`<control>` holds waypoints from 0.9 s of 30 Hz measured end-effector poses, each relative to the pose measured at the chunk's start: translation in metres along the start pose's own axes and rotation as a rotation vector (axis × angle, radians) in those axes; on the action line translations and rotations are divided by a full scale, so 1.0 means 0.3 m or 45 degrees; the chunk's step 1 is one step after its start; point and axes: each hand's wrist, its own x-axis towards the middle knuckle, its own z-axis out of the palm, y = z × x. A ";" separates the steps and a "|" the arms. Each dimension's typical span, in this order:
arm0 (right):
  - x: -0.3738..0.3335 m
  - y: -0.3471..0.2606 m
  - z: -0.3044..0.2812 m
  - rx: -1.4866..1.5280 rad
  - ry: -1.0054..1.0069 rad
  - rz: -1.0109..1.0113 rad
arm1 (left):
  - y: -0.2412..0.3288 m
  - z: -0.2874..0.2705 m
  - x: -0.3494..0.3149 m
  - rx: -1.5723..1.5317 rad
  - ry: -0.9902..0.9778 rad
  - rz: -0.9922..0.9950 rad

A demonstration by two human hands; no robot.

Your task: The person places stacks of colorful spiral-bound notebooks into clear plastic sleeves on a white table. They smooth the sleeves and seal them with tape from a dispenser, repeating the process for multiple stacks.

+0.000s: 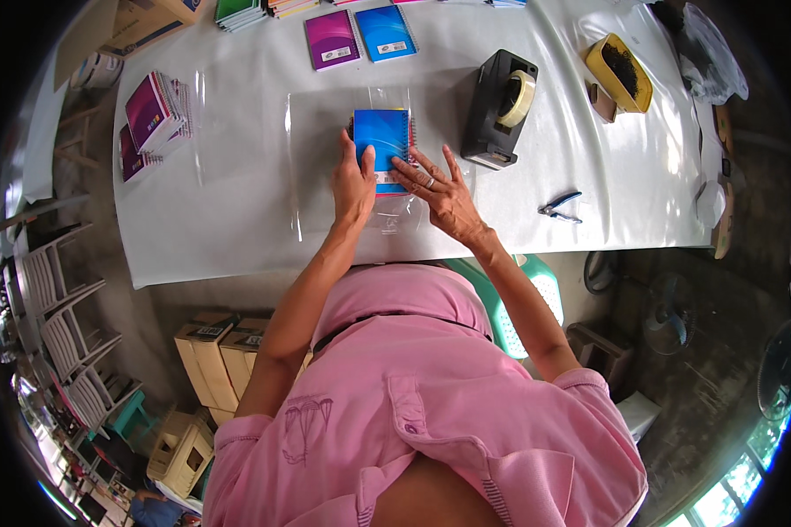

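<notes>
A small stack of spiral notebooks (380,132) with a blue cover on top lies in front of me, its coil on the right side. Edges of other colours peek out beneath the top cover. Under and around it spreads a clear plastic sheet or bag (312,176); I cannot tell which. My left hand (355,186) grips the stack's left edge, thumb on the cover and fingers along the side. My right hand (446,195), wearing a ring, has its fingers apart, some fingertips resting on the lower right of the blue cover.
A black tape dispenser (492,123) stands right of the stack, with blue-handled pliers (561,207) nearer me. Farther right sits a yellow container (620,75) of dark small pieces. Purple notebooks (154,114) are piled at left; a purple notebook (332,39) and a blue notebook (385,33) lie beyond.
</notes>
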 end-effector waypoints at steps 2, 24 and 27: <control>0.005 -0.017 0.050 -0.016 -0.004 0.013 | 0.000 0.014 -0.006 -0.079 0.010 -0.049; -0.036 -0.010 0.090 1.001 0.207 0.628 | -0.045 0.046 -0.032 -0.307 -0.060 0.084; -0.002 -0.033 0.135 0.972 0.166 0.551 | -0.065 0.059 -0.027 -0.167 0.011 0.124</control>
